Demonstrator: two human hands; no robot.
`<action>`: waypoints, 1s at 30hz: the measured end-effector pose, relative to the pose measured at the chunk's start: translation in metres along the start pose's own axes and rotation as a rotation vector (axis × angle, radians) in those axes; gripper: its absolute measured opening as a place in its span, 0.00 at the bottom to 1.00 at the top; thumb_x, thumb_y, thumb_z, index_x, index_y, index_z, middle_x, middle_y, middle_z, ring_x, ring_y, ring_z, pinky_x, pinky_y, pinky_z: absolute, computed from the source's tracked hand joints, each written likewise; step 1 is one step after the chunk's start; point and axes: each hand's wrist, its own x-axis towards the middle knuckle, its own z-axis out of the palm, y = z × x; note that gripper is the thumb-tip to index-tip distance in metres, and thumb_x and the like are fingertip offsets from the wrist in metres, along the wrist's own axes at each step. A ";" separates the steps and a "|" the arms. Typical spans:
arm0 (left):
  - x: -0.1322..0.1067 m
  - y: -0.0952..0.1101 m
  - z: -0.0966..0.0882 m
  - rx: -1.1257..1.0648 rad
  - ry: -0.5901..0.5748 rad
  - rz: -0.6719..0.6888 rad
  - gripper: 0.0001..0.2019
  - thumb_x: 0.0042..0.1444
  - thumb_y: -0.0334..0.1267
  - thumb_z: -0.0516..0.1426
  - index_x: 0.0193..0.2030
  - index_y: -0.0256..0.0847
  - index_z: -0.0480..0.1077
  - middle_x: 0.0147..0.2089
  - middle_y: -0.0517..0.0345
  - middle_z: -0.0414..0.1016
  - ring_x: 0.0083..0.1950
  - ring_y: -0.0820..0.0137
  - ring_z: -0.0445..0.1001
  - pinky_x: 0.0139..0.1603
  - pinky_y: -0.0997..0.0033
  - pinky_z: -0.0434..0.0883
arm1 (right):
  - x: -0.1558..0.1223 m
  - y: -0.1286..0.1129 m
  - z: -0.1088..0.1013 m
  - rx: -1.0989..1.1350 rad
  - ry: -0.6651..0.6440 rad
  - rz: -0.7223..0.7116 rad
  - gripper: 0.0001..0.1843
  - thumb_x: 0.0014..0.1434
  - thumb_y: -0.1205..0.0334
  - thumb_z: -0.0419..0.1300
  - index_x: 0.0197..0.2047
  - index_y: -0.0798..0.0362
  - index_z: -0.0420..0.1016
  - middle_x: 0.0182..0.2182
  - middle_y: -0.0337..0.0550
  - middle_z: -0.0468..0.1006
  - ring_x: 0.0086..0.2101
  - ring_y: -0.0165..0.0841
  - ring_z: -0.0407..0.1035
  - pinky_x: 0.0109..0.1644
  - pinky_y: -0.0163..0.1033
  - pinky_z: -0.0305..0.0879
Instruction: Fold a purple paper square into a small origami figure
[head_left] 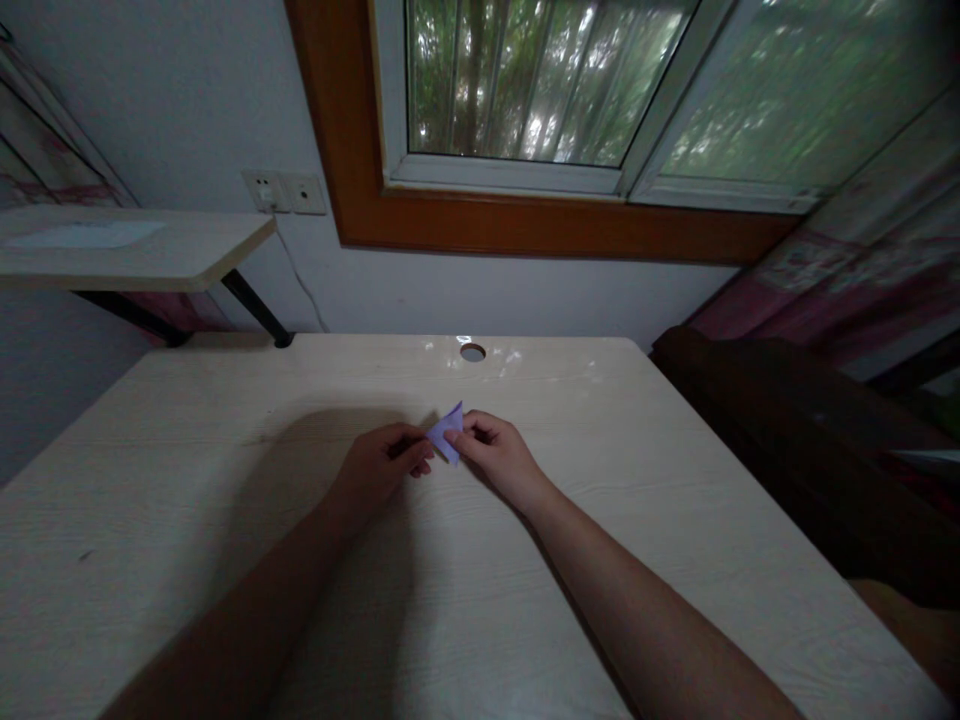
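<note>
A small piece of folded purple paper [448, 432], roughly triangular with pointed corners, is held between my two hands above the desk. My left hand [384, 462] pinches its left corner between thumb and fingers. On the opposite side, my right hand [499, 455] grips the paper with the thumb on its near face and the fingers curled behind. The fingers hide parts of both edges, and the finer folds are too small to make out.
The pale wooden desk [480, 620] spreads beneath both arms, with a round cable hole [472, 352] near its back edge. A raised shelf [217, 245] on black legs stands at the back left. Dark wooden furniture [787, 450] adjoins the right side. Behind are wall sockets [285, 192] and a window.
</note>
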 end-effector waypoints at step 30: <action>-0.001 0.006 -0.001 0.011 0.068 -0.006 0.10 0.58 0.44 0.59 0.38 0.40 0.75 0.27 0.60 0.78 0.29 0.71 0.77 0.34 0.74 0.72 | 0.000 -0.002 0.000 0.034 -0.058 0.016 0.15 0.54 0.49 0.66 0.33 0.53 0.76 0.26 0.37 0.74 0.27 0.29 0.64 0.34 0.36 0.59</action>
